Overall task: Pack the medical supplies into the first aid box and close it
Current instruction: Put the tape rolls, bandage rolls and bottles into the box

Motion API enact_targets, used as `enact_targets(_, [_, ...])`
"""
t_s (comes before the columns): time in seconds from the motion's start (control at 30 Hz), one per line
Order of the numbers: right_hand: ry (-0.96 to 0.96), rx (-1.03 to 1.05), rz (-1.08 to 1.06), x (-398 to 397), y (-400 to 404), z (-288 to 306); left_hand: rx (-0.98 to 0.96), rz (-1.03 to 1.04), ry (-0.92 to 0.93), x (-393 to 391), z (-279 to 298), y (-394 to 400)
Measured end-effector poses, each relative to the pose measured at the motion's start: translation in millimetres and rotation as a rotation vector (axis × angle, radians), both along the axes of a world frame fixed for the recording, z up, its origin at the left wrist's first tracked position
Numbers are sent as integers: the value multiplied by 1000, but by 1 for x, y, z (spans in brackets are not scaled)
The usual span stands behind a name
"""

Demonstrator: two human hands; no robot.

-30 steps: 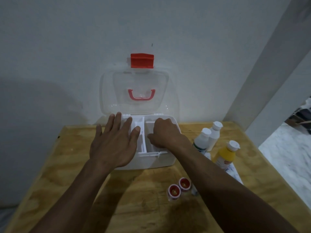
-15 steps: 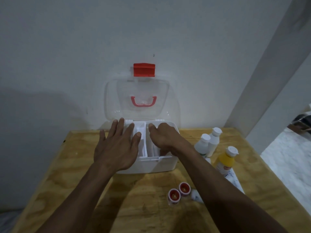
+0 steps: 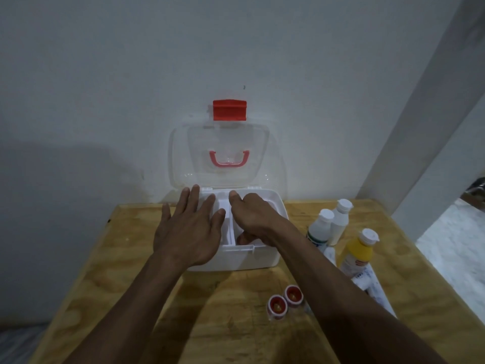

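The white first aid box [image 3: 262, 261] stands open at the back of the wooden table, its clear lid [image 3: 181, 143] with a red latch [image 3: 229, 110] leaning against the wall. My left hand [image 3: 189, 232] lies flat over the box's left side, fingers spread, holding nothing. My right hand [image 3: 252, 214] reaches down into the right compartment; its fingers curl inside and are hidden. To the right stand two white bottles [image 3: 319, 228] [image 3: 341, 223] and a yellow bottle [image 3: 358, 252]. Two small red-capped containers [image 3: 277, 306] [image 3: 293, 295] lie in front of the box.
A white printed packet [image 3: 367, 282] lies under and in front of the yellow bottle near the table's right edge. The table [image 3: 110, 271] backs onto a white wall; a white pillar [image 3: 420, 127] rises at the right, with floor beyond it.
My right hand has gone from a fist over the box to reaching deeper into the right compartment. My left hand has stayed flat on the box's left side.
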State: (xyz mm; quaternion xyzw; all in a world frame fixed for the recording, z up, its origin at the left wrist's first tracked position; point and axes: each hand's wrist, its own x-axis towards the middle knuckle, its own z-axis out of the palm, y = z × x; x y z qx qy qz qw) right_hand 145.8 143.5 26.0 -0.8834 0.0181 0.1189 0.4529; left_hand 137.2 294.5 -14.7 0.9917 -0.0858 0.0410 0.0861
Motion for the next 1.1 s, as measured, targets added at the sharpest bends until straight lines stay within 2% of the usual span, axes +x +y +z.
enact_targets(0.57, [8, 42, -37, -2, -4, 4, 11, 0, 17, 0, 1, 0])
enact_targets(0.73, [-110, 31, -67, -20, -13, 23, -19, 6, -8, -1, 3, 0])
enact_targets(0.87, [-271, -70, -85, -44, -29, 36, -104, 52, -126, -12, 12, -4])
enact_targets(0.97, [-370, -92, -85, -67, -47, 39, -139, 58, -314, -27, 22, -10])
enact_targets(1.1, [-477, -119, -105, -95, -73, 31, -330, -13, -492, -61, 26, -25])
